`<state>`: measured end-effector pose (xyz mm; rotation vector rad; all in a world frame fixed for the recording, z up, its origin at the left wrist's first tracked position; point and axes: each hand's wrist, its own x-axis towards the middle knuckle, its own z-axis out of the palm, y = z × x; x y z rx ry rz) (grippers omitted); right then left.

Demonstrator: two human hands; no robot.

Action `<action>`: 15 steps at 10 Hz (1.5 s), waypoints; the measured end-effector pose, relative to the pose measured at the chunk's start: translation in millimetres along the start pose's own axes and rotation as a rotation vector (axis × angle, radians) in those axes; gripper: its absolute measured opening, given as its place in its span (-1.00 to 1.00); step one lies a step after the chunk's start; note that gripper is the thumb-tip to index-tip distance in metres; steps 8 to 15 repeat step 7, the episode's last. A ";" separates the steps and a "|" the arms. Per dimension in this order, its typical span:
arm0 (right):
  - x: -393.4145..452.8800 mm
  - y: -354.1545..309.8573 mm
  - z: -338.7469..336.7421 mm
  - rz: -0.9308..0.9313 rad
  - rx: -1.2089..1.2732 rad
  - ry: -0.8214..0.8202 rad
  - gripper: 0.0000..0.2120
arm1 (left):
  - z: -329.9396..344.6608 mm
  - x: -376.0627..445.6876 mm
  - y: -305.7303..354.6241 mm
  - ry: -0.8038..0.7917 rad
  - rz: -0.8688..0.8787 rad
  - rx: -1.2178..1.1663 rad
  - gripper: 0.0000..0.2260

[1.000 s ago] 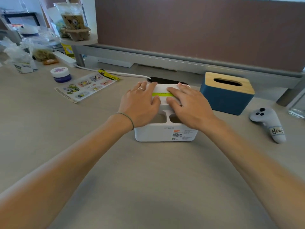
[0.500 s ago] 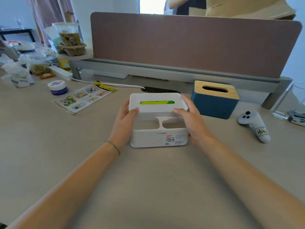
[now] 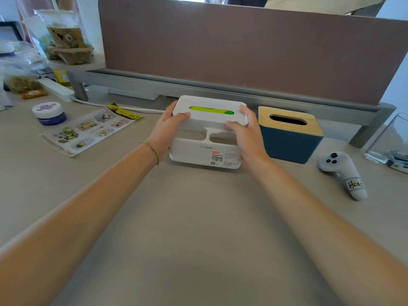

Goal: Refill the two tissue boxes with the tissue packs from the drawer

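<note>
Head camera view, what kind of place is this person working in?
Probably a shared office desk. A fabric partition screen on a metal rail runs along the back of the desk, and a power strip with its cable lies at the left beside snack bags and personal clutter.

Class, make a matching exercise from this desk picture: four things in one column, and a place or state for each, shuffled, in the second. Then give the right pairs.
Things
1. white tissue box
2. blue tissue box
3. sticker sheet
4. game controller

Places or states
A. lying flat at the left of the desk
B. lid held at both ends by the left hand and right hand
C. lying at the right, bearing a handwritten label
D. topped with a wooden lid, untouched

Pairs: 1-B, 2-D, 3-A, 4-C
</note>
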<state>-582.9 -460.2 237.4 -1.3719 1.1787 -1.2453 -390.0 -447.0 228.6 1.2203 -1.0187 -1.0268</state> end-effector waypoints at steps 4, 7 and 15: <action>49.9 22.9 9.5 0.020 0.023 0.045 -0.45 | 3.2 61.2 -12.9 -0.028 -0.077 0.013 -0.64; 42.7 8.4 8.9 -0.203 -0.083 0.118 -0.44 | 9.1 55.8 11.4 0.212 0.260 0.076 -0.68; 42.7 8.4 8.9 -0.203 -0.083 0.118 -0.44 | 9.1 55.8 11.4 0.212 0.260 0.076 -0.68</action>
